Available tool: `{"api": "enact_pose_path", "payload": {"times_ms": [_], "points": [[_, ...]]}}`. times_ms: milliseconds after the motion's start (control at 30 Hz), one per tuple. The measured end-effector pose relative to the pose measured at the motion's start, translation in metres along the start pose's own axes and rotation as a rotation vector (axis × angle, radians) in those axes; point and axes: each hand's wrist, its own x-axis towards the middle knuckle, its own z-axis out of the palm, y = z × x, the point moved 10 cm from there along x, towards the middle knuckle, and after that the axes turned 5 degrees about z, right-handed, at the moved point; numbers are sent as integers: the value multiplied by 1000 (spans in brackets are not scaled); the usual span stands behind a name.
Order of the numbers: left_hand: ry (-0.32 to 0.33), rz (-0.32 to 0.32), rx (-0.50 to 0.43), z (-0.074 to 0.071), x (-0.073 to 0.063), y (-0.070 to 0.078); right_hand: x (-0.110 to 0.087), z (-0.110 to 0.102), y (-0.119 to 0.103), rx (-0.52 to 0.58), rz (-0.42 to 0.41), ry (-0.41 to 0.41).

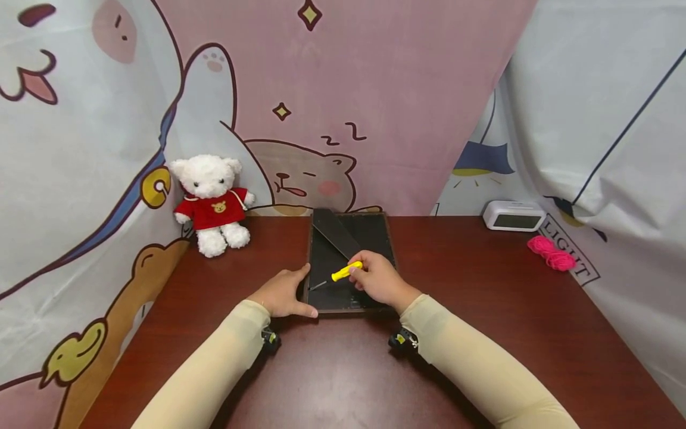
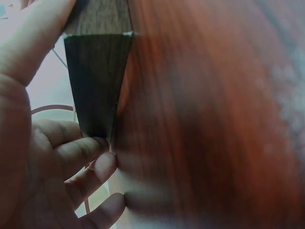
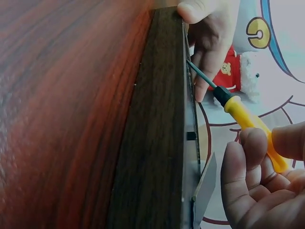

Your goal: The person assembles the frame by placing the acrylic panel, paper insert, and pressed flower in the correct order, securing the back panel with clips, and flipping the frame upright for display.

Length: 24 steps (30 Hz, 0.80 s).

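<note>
A picture frame (image 1: 351, 311) lies on the table with its black back up and a slanting stand leg (image 1: 333, 233) on it. My right hand (image 1: 383, 280) pinches the yellow handle of a screwdriver (image 1: 343, 271) between thumb and fingers. The screwdriver's metal shaft slants down to the left, its tip at the inner left edge of the frame near the close corner. At that corner rests my left hand (image 1: 281, 293), thumb along the near side and fingers beside the left side. In the right wrist view, the screwdriver (image 3: 240, 112) reaches toward the left hand (image 3: 214, 36).
A white teddy bear (image 1: 211, 202) in a red top sits at the back left. At the back right stand a white digital clock (image 1: 514, 215) and a bundle of pink yarn (image 1: 552, 253). Printed curtains (image 1: 407, 107) hang behind and beside the dark red table (image 1: 343, 375).
</note>
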Motion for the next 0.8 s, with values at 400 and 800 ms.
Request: {"api": "enact_pose_path", "payload": {"times_ms": [400,800], "points": [[-2,9,6,-1,1,2,-4,0,-5,-6,-14,54],[-5,-6,14,-2,0,1,-4,7,-12,61,-54,59]]}}
